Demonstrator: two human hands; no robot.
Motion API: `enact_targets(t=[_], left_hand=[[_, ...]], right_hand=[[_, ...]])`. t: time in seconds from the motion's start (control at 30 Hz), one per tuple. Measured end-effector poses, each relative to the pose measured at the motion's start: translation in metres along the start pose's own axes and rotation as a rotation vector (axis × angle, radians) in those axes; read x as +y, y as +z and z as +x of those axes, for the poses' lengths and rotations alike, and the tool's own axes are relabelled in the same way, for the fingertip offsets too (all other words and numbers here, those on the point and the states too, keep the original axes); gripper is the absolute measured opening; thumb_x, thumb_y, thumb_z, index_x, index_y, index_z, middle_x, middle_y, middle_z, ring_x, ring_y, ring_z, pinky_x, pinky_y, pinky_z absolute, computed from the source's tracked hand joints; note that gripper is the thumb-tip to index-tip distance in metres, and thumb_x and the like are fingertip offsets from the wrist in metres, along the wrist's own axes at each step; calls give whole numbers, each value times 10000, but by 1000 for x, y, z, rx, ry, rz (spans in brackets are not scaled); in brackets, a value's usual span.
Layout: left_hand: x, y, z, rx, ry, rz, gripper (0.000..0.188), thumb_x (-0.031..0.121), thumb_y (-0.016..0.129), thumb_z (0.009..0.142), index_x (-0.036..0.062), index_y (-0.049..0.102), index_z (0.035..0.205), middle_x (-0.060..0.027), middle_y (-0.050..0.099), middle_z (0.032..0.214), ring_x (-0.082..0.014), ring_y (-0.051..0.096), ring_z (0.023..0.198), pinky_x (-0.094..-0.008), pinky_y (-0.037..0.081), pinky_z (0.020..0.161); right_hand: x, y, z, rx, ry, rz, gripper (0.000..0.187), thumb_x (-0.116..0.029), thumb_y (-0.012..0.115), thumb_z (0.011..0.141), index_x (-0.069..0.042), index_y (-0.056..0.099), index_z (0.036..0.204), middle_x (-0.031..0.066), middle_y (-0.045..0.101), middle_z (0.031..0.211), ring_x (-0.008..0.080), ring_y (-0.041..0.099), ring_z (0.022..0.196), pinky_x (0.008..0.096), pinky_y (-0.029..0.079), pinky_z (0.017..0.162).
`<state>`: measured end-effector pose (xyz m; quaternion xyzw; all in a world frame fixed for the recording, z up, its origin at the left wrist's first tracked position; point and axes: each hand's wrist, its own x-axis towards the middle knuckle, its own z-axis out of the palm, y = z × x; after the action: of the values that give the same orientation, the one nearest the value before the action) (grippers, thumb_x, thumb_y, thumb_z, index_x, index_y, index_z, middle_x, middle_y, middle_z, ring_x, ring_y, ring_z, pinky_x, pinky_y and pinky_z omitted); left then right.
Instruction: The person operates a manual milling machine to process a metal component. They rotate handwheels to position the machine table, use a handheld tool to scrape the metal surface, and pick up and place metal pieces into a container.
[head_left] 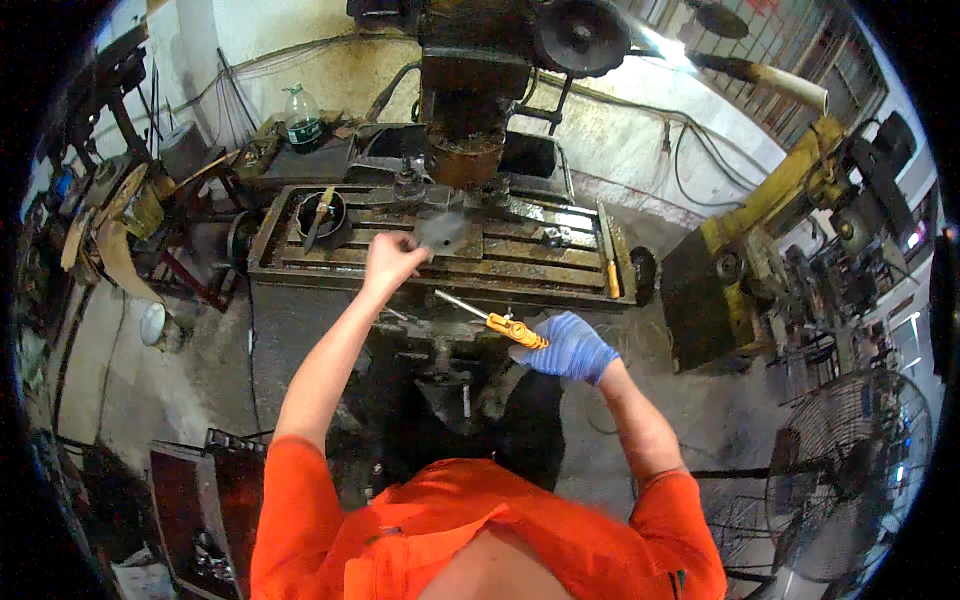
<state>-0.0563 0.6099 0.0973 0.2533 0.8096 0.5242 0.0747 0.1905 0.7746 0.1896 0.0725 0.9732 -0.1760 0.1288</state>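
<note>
My bare left hand (393, 262) pinches the edge of a grey metal plate (443, 233) with a small dark hole, held over the front part of the slotted machine table (540, 275). The plate looks slightly blurred. In a blue glove, my right hand (574, 347) is closed round a yellow air blow gun (515, 329), in front of the table's near edge. Its long thin metal nozzle points up and left, toward the plate, and ends short of it. The glove hides part of the gun's handle.
The dark machine head (470, 80) stands behind the plate. On the table are a round pan (335, 222) with a brush across it, a small metal block (556, 237) and a yellow-handled file (609, 255). A fan (850, 475) stands at lower right, a yellow machine (725, 275) at right.
</note>
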Motion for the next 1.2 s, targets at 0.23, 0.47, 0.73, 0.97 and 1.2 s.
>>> enact_targets(t=[0.23,0.47,0.73,0.97,1.2], left_hand=[[-1,47,63,219,218,626,256,276,670,645,52,654,769,-161,629,730,-318,612,700,-408,494,636],[3,34,59,1,284,671,227,161,591,661,98,645,872,-143,630,797,-316,604,776,-420,487,691],[-8,41,64,81,410,685,216,153,585,716,131,637,924,-109,608,853,-316,600,745,-420,483,665],[-12,76,90,123,484,696,197,184,597,732,98,599,909,-128,602,826,-307,602,705,-418,479,608],[-2,80,102,214,113,649,355,295,647,716,56,548,960,-169,621,749,-322,619,731,-428,492,620]], right_hand=[[51,-14,20,567,-206,597,238,-259,684,723,-59,660,851,83,644,672,121,614,620,269,470,570],[81,61,91,378,18,562,310,-301,740,671,-43,662,825,80,646,683,117,598,601,274,449,543],[84,104,70,497,313,177,467,-426,635,707,-14,640,925,169,638,852,280,627,798,338,481,705],[130,89,6,454,305,308,358,-257,665,720,4,631,963,173,643,853,215,641,779,304,486,695],[130,-22,-31,872,228,516,140,-11,677,695,8,635,827,53,644,778,103,577,713,238,476,671]])
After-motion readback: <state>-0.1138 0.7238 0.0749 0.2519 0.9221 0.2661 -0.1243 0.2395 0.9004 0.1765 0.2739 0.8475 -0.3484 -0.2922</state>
